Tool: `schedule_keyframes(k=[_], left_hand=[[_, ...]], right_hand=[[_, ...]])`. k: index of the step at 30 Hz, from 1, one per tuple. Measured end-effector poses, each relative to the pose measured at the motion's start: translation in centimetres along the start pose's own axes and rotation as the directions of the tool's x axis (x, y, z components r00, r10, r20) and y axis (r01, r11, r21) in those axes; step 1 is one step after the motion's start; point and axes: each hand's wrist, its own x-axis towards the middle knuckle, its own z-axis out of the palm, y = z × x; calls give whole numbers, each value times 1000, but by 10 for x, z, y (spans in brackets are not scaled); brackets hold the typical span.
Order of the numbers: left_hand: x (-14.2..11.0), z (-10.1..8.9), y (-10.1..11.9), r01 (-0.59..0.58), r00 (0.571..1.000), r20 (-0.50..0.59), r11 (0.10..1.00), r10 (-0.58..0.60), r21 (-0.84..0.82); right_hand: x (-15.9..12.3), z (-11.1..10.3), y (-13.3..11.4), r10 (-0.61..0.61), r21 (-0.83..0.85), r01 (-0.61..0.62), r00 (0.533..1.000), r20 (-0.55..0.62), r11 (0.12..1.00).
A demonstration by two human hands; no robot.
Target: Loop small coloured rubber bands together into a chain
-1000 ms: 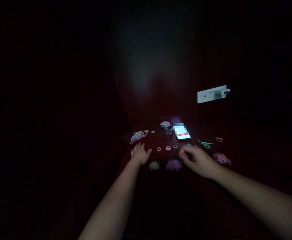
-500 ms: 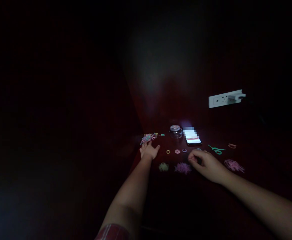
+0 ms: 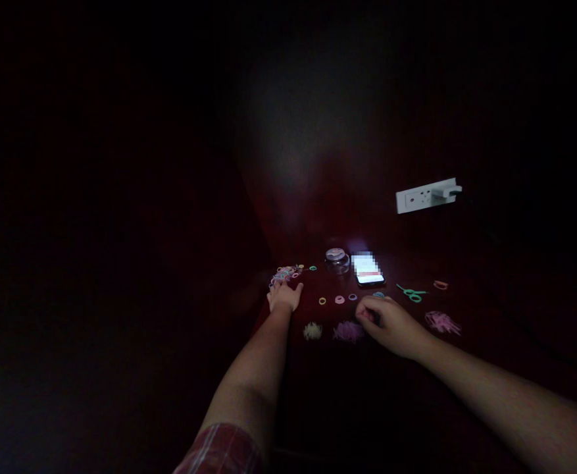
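From the head view, you have a clear, rounded jar with its pale lid on, upright toward the back of the table; it is too dim to tell its contents. The dark reddish tabletop fades into shadow at its near side, and behind it rises a dark wall with a faint patch of light, carrying a white socket panel with a plug in it. A phone, screen lit, lies just right of the jar. The mixed pile of coloured bands sits at the table's far left; your left hand reaches to its near edge, fingers spread, partly covering it, and you can't tell whether they grip any. Your right hand is curled beside the purple heap, thumb and forefinger bent toward each other; whether they pinch anything, you cannot tell. Between your hands stand a yellow ring, a pink ring and a purple ring, with a pale greenish heap nearer you. Your right hand partly blocks a blue ring. Beyond it lie a green scissors-shaped piece, an orange band and a pink heap.
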Motion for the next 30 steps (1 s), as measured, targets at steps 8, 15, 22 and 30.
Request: schedule_keyframes(k=[8,15,22,30], left_hand=[[-4,-3,-4,-37,995,-98,983,19,-180],[3,-2,-23,-25,997,-72,871,-13,-490],[-4,1,-40,-22,998,-62,733,-28,-680],[-25,-1,-47,-160,984,-82,578,160,-800]], right_hand=[[1,1,1,-19,18,19,1000,-14,1000],[2,3,4,-25,23,26,999,-46,999],[2,1,0,-29,25,30,999,-40,999],[2,4,2,-23,37,24,999,-25,999]])
